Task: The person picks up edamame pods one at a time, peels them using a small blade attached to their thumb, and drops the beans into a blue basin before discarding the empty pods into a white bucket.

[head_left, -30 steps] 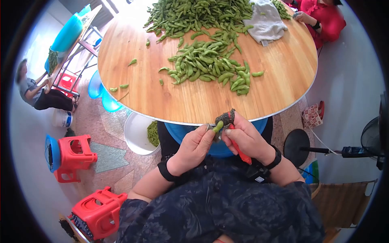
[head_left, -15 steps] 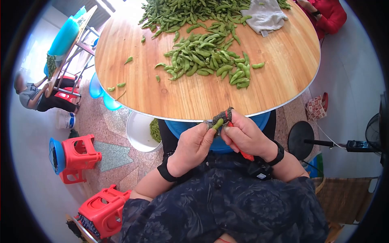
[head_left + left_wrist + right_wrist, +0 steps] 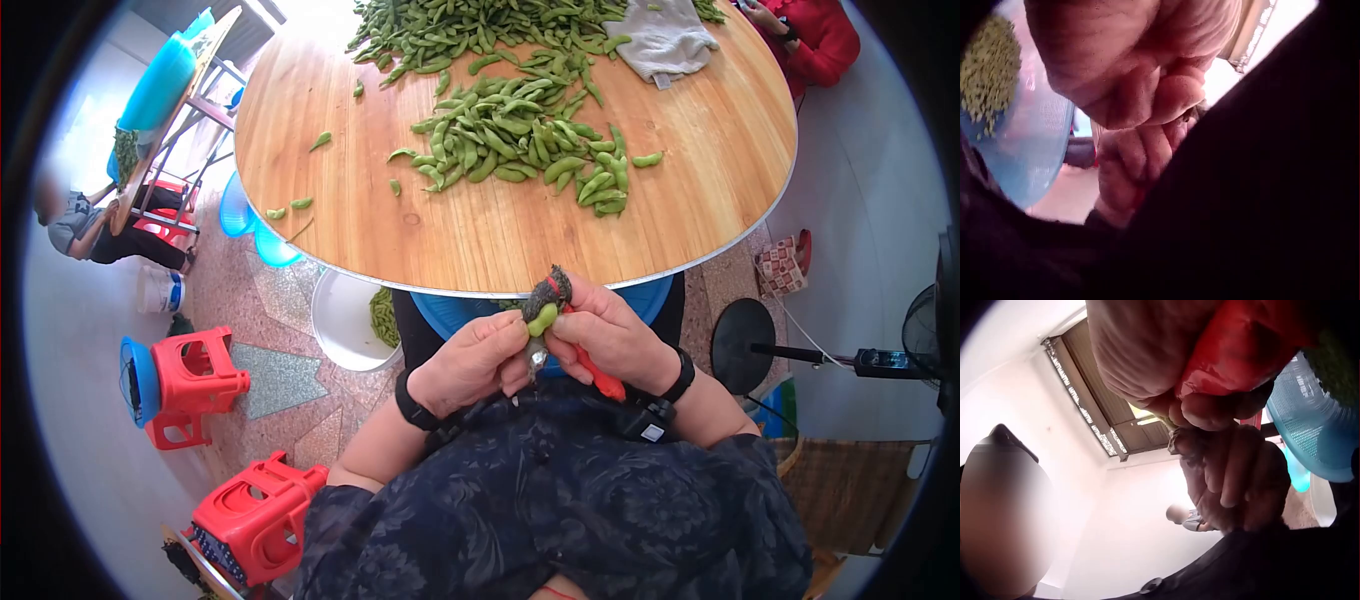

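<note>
On the table [image 3: 700,205], a pale cloth [image 3: 660,42] lies beside heaped pods [image 3: 480,25]

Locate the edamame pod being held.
Near the centre of the head view, the edamame pod is between the left hand and right hand, just outside the near edge of the wooden tabletop.

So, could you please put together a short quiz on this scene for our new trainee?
1. Fill in the gap: between the left hand and the right hand a small green ____ is held.

2. True or false: a pale cloth lies on the wooden table.

3. Multiple choice: which hand grips the long red object?
A) the left
B) the right
C) neither

Key:
1. pod
2. True
3. B
</note>
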`<state>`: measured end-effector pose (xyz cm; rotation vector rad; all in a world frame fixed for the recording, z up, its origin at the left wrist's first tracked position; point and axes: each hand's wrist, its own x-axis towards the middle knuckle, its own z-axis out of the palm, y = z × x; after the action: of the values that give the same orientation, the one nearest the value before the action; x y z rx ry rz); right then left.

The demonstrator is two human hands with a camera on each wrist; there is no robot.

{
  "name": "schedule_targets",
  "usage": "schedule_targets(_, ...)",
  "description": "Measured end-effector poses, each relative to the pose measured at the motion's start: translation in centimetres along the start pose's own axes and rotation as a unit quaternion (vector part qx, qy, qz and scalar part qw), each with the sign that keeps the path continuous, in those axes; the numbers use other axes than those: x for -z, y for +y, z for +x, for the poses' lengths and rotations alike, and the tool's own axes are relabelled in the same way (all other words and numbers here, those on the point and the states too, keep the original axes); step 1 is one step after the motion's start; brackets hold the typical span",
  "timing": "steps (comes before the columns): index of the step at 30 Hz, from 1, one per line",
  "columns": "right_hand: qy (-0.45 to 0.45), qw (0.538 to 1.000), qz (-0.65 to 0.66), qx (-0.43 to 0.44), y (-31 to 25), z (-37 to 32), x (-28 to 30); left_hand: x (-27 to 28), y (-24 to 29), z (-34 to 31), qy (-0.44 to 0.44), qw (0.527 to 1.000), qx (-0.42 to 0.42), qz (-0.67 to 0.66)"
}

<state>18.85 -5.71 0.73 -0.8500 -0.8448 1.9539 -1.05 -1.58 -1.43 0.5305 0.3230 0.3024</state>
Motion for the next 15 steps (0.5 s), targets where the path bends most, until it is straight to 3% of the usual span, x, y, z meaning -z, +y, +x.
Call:
schedule_targets(1,0.001,1.0,-0.001,-0.001,0.0,0.1,0.0,-0.3,0.1,0.0,0.058,0.984,-0.044,0.16)
schedule_targets(2,0.013,0.999,-0.032,0.011,0.0,0.2,0.0,-0.4,0.1,0.1,0.115,0.938,-0.087,0.315)
schedule_targets(3,0.024,0.997,-0.063,0.022,0.0,0.3,0.0,-0.4,0.1,0.2,0.115,0.938,-0.087,0.314)
schedule_targets(4,0.024,0.997,-0.064,0.021,0.2,0.4,-0.1,-0.4,0.0,0.4,0.142,0.807,-0.212,0.532)
schedule_targets(5,0.036,0.997,-0.067,0.021,0.5,0.4,-0.4,-0.4,-0.1,0.4,0.16,0.611,-0.32,0.706)
schedule_targets(6,0.046,0.996,-0.07,0.022,0.6,0.6,-0.5,-0.5,-0.1,0.3,0.185,0.59,-0.332,0.712)
schedule_targets(10,0.035,0.997,-0.049,0.038,0.9,0.8,-1.3,-0.2,-0.3,0.1,0.184,0.605,-0.345,0.693)
schedule_targets(12,0.049,0.998,-0.021,0.031,1.2,1.0,-1.7,0.0,-0.5,0.0,0.201,0.666,-0.331,0.638)
schedule_targets(13,0.047,0.998,-0.021,0.031,1.0,1.0,-1.7,0.1,-0.4,-0.3,0.201,0.665,-0.331,0.638)
schedule_targets(14,0.037,0.999,-0.013,0.009,0.7,0.8,-1.7,0.1,-0.2,-0.9,0.187,0.834,-0.224,0.469)
schedule_targets(15,0.026,1.0,-0.006,-0.013,0.5,0.7,-1.7,0.0,0.0,-1.4,0.16,0.945,-0.102,0.267)
